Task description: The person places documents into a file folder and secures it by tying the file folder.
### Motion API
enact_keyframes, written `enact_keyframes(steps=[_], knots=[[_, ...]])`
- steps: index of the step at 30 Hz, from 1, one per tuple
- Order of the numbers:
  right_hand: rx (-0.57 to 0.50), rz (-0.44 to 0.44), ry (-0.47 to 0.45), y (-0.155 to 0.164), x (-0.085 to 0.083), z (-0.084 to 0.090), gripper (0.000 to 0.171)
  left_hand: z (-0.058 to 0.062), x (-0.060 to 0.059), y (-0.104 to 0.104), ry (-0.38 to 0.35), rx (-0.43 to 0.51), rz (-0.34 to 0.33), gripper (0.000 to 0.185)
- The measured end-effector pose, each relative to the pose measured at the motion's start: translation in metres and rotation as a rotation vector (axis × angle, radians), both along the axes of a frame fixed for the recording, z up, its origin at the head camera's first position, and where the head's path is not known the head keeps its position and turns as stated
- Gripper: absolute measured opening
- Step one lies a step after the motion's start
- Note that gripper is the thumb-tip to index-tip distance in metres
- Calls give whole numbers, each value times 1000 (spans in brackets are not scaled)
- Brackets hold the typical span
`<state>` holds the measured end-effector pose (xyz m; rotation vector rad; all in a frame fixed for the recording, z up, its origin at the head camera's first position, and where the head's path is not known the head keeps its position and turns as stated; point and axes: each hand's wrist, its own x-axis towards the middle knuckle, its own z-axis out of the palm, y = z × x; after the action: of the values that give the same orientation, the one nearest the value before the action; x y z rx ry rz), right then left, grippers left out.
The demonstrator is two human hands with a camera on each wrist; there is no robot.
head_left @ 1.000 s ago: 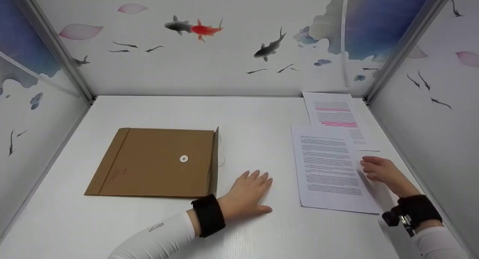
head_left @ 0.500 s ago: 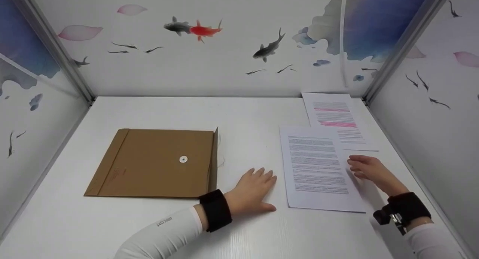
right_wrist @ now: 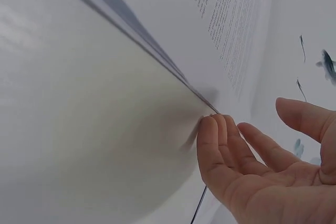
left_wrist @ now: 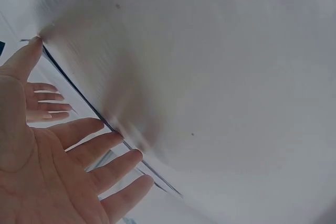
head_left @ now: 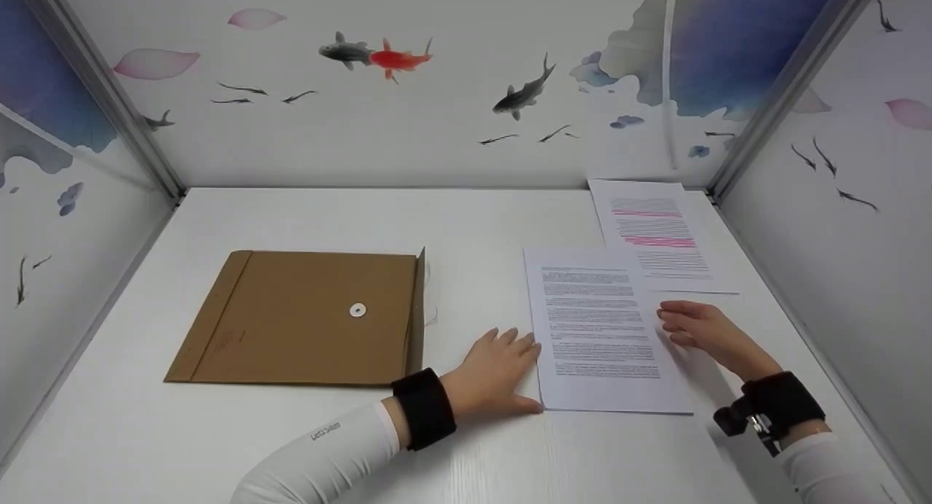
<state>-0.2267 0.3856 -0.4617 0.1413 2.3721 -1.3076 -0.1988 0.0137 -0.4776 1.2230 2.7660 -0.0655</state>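
Paper stack (head_left: 601, 329) slid left (between both hands, touching).

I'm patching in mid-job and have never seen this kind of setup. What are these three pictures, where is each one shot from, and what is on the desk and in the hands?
No machine here: a person works with two bare hands, wearing a camera on the head and one on each wrist. The wide picture is from the head, looking down at a white table inside a booth with fish-painted walls. The other two are close-ups from the wrists.

On the table lie a brown envelope, a stack of printed pages, and behind it a sheet with pink marks.

The left hand lies flat, fingertips against the stack's left edge. The right hand touches the stack's right edge with straight fingers. Neither hand grips anything.
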Motion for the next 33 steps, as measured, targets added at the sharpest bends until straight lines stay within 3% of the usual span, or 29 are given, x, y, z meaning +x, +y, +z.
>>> enact_keyframes(steps=[5,27,33], knots=[[-23,-13,-8,-2,1,-2,69,-2,-1,0,31,-4,-3,89],[-74,-124,-49,-3,-3,-6,73,-1,2,4,11,-29,40,89],[-88,-139,-76,-2,-5,-8,71,0,2,6,-24,-14,47,88]])
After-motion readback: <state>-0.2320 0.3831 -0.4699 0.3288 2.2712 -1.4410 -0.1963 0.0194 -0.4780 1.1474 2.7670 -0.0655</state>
